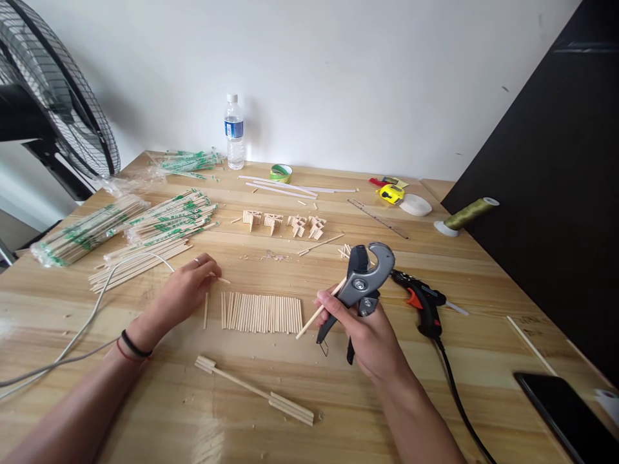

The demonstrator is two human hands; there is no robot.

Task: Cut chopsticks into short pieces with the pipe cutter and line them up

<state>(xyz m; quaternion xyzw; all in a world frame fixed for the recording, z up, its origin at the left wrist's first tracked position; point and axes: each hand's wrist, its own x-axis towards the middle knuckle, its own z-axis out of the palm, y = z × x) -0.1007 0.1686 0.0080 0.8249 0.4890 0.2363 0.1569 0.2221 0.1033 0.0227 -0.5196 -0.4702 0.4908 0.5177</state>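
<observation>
My right hand (pixel 370 335) grips a grey and black pipe cutter (pixel 360 283) with its curved jaw pointing up. A wooden stick (pixel 309 324) is pinched under the thumb of that same hand, slanting down to the left. My left hand (pixel 196 283) is closed just above the table, and a short wooden stick (pixel 223 280) pokes out from its fingertips. Below those fingers lies a single cut stick (pixel 206 310), apart from a neat row of equal short sticks (pixel 261 313). Nearer to me rests a long stick with short pieces alongside both ends (pixel 251 386).
Small stick assemblies (pixel 271 220) stand mid-table. Packed chopsticks (pixel 87 229) and a cable (pixel 104 293) lie left. A bottle (pixel 235 135) stands at the back. Right are a glue gun (pixel 425 303), tape measure (pixel 391 193), thread spool (pixel 469 216) and phone (pixel 561 412). A fan (pixel 58 84) stands left.
</observation>
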